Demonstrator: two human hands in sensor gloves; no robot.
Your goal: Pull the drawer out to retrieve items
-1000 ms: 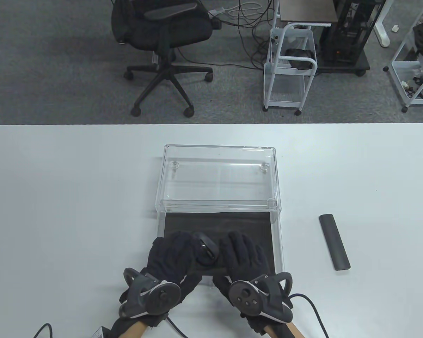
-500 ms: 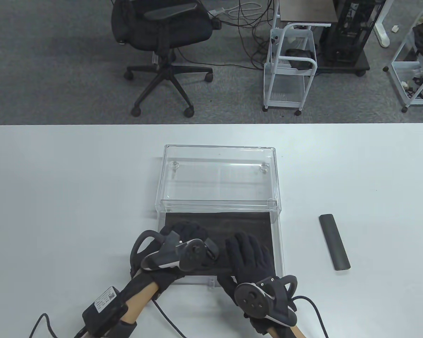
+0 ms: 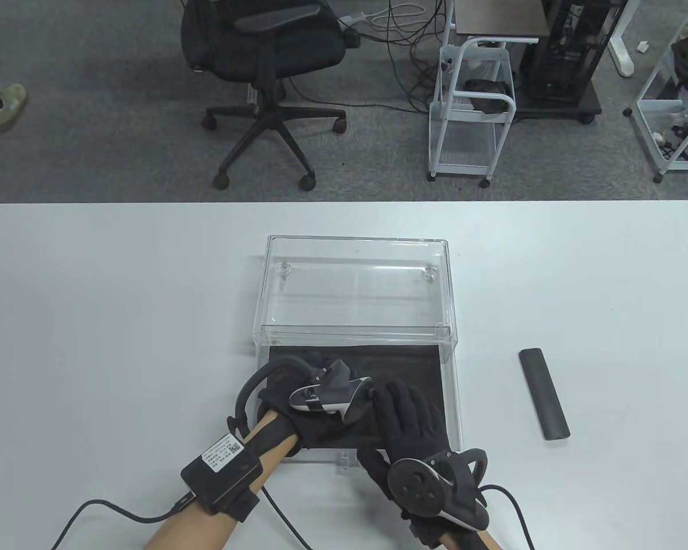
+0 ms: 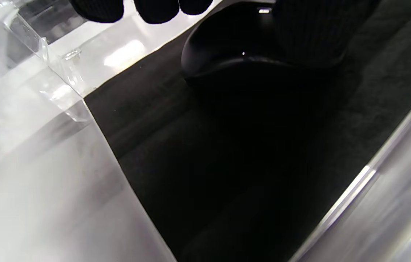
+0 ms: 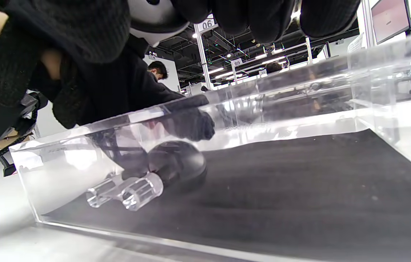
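In the open drawer (image 3: 450, 401) at the bench's (image 3: 92, 315) six o'clock, the left hand (image 3: 289, 401) cups the mouse (image 5: 178, 163), grip unclear, while the right hand (image 3: 407, 424) rests flat, fingers spread.

From the table view you can't really see what the left hand (image 3: 298, 401) is doing: its tracker (image 3: 329, 395) and wrist cover the fingers, so whatever sits under it in the drawer (image 3: 450, 401) is hidden. The left wrist view shows a rounded black object (image 4: 234, 54) on the dark liner, cut off by the top edge and partly covered by the glove, so contact is unclear. In the right wrist view that black object (image 5: 178, 163) is seen through the clear front wall, blurry. Whether the right hand (image 3: 413, 418) touches the liner is unclear.
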